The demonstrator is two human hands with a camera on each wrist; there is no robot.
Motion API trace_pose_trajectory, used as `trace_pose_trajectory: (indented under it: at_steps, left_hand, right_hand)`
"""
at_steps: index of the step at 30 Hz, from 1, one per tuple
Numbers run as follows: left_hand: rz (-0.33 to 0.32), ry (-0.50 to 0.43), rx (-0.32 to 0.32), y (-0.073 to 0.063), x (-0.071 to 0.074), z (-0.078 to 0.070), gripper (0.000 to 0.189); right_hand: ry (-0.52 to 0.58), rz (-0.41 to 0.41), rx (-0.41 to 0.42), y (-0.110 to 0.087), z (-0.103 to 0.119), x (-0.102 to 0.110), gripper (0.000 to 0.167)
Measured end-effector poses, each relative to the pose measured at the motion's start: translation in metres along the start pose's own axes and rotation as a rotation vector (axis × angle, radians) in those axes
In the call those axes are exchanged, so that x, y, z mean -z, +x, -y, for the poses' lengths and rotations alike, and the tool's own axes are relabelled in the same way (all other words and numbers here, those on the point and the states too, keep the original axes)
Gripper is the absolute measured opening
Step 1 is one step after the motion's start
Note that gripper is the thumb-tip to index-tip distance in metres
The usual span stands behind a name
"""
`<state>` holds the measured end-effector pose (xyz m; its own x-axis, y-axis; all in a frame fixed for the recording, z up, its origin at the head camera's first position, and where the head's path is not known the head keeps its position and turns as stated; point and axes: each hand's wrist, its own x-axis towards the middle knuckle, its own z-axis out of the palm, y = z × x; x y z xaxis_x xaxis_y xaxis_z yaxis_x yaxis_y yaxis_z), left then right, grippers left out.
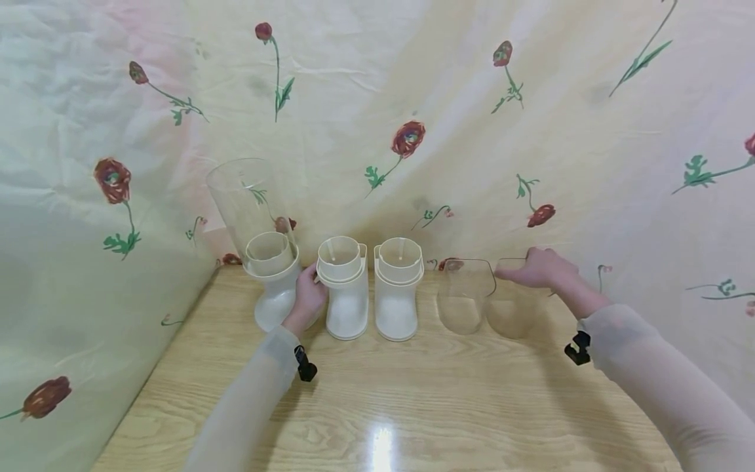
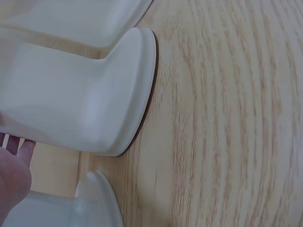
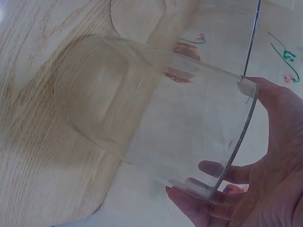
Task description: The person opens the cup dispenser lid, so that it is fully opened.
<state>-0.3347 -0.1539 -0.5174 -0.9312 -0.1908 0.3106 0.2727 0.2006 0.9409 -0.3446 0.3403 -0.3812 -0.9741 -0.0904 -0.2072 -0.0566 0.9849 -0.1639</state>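
Note:
My left hand (image 1: 309,295) is at the left side of the middle-left white boot-shaped stand (image 1: 347,308), holding its upright part below the collar. In the left wrist view, the fingers (image 2: 24,150) curl behind the stand's edge. My right hand (image 1: 539,267) holds a clear, rounded container (image 1: 512,314) by its upper rim. The right wrist view shows the thumb on one side of the rim and the other fingers round the opposite side; this container (image 3: 156,104) looks see-through, with nothing visible inside.
Left of my left hand, another white stand (image 1: 276,298) carries a tall clear cylinder (image 1: 242,196) leaning left. A third white stand (image 1: 396,311) and a second clear container (image 1: 463,308) stand between my hands. A flowered cloth (image 1: 354,85) hangs behind the wooden table (image 1: 330,419).

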Motion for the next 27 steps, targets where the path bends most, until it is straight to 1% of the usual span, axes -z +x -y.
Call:
trace_pose_trajectory:
  at_steps: [2,5,6,9,12,13,15,18,27]
  left_hand:
    - [-0.004,-0.003,0.001,0.001,-0.001,0.0,0.045]
    - [-0.012,0.018,-0.025,0.001,-0.001,0.001,0.042]
    - [-0.012,0.027,-0.034,0.0,-0.001,-0.003,0.041]
    - [-0.011,0.039,-0.058,0.0,0.0,-0.002,0.04]
    - [-0.006,0.021,-0.042,0.0,-0.001,-0.003,0.042]
    - [-0.008,0.02,-0.038,0.001,-0.001,0.001,0.042]
    - [-0.006,0.01,-0.022,0.001,0.0,0.001,0.044]
    - [-0.002,0.012,-0.018,0.0,0.0,0.001,0.045]
    - [-0.017,0.079,-0.049,0.001,0.0,-0.001,0.044]
  right_hand:
    - [0.0,-0.002,-0.001,0.0,0.0,-0.001,0.119]
    - [0.008,-0.002,-0.001,-0.001,0.001,-0.002,0.12]
    - [0.011,-0.002,0.001,-0.001,0.001,-0.002,0.12]
    - [0.016,-0.002,-0.002,0.001,0.001,-0.004,0.121]
    - [0.02,-0.003,-0.01,0.002,-0.001,-0.007,0.124]
    - [0.021,-0.003,-0.014,0.002,-0.001,-0.008,0.124]
    - [0.025,-0.006,-0.017,0.003,0.0,-0.009,0.124]
    - [0.023,-0.015,-0.022,0.002,0.001,-0.011,0.122]
    - [0.015,-0.027,-0.027,0.0,0.004,-0.011,0.117]
